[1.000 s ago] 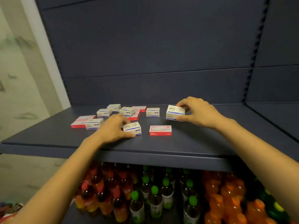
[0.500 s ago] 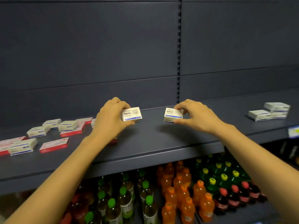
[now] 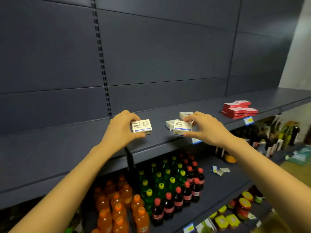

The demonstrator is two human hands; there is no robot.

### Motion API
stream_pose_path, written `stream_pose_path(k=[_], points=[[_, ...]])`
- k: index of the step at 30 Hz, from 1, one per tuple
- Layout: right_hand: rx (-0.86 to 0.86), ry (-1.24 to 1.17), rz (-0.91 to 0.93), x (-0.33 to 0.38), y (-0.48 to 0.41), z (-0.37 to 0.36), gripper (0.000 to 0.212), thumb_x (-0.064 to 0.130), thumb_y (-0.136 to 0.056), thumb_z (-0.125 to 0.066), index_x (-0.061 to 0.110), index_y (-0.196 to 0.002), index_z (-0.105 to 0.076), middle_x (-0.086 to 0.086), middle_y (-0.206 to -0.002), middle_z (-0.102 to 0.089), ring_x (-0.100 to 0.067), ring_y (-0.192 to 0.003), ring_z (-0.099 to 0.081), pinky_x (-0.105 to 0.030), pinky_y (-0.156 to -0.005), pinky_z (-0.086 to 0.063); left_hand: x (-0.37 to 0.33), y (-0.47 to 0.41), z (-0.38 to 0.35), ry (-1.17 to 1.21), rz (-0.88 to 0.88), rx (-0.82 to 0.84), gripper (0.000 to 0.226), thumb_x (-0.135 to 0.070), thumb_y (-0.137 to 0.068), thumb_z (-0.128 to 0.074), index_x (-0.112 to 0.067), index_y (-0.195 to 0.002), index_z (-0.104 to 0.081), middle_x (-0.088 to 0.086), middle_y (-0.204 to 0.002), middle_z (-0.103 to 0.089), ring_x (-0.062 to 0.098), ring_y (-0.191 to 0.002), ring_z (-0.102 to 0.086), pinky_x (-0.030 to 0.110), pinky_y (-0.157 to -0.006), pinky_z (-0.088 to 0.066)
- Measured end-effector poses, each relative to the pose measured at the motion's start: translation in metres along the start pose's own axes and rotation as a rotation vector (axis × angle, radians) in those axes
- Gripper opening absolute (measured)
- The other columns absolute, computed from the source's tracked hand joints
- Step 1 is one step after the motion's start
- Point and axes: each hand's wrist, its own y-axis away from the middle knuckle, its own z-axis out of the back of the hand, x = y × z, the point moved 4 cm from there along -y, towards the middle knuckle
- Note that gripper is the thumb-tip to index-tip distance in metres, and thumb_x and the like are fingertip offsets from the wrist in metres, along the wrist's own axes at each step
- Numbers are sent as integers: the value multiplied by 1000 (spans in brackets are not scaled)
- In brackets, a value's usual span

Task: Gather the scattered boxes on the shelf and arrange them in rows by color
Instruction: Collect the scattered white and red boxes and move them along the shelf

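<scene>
My left hand (image 3: 121,130) grips a small white box with blue trim (image 3: 141,125), held just above the dark shelf (image 3: 67,148). My right hand (image 3: 204,127) pinches a second white box (image 3: 182,128) right beside two more white boxes (image 3: 170,123) that lie on the shelf, one of them partly hidden behind my fingers. Farther right on the same shelf sits a stacked group of red boxes (image 3: 239,109).
The shelf's back panel (image 3: 151,56) rises close behind the boxes. Below are shelves of orange bottles (image 3: 117,207), green bottles (image 3: 161,180) and dark red-capped bottles (image 3: 183,190). Price tags (image 3: 248,120) hang on the shelf's front edge. Jars (image 3: 244,204) stand at lower right.
The view has swung to the right along the shelf. Both hands carried their white boxes that way; the right one now sits next to the white pile, and the red stack has come into view.
</scene>
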Motion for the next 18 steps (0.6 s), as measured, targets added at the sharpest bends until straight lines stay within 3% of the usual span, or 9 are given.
stream_pose_path(k=[5, 18], points=[[25, -4, 26, -66, 4, 20, 44, 38, -80, -68, 25, -120, -55, 3, -118, -56, -15, -104, -54, -40, -84, -48, -40, -21, -52, 37, 31, -5, 41, -30, -64, -82, -15, -97, -63, 4, -101, -63, 15, -86, -54, 30, -77, -45], [32, -100, 130, -138, -41, 18, 42, 38, -79, -68, 26, -118, -55, 7, -116, -58, -6, -98, -54, -32, -82, -51, -56, -87, -105, 25, 112, -20, 44, -32, -64, -82, -12, -97, -62, 3, -101, -66, 12, -83, -55, 28, -73, -48]])
